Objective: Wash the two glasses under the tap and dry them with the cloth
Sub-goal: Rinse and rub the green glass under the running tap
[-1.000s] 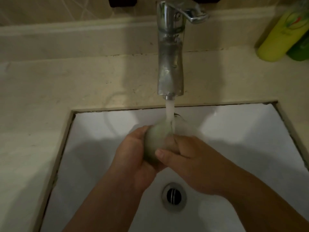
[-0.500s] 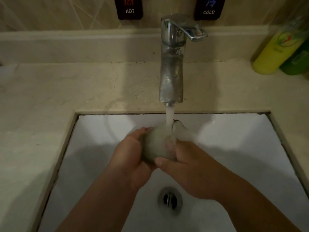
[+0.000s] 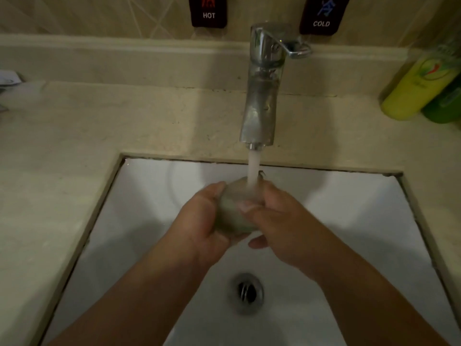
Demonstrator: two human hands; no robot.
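A clear glass point(image 3: 233, 208) is held over the white sink point(image 3: 149, 196), directly under the chrome tap point(image 3: 262, 96). Water point(image 3: 253, 168) runs from the spout onto the glass's upper end. My left hand point(image 3: 199, 221) wraps the glass from the left side. My right hand point(image 3: 279, 221) grips it from the right, thumb pressed across its front. Only one glass is in view, and no cloth shows.
The sink drain point(image 3: 247, 292) lies below my hands. A beige counter point(image 3: 74, 136) surrounds the basin. A yellow bottle point(image 3: 416, 88) and a green bottle point(image 3: 446, 103) stand at the back right. HOT point(image 3: 209, 11) and COLD point(image 3: 321, 16) signs hang on the wall.
The view tilted up, bringing the wall signs into sight. My hands stay under the stream and my right thumb has shifted slightly across the glass.
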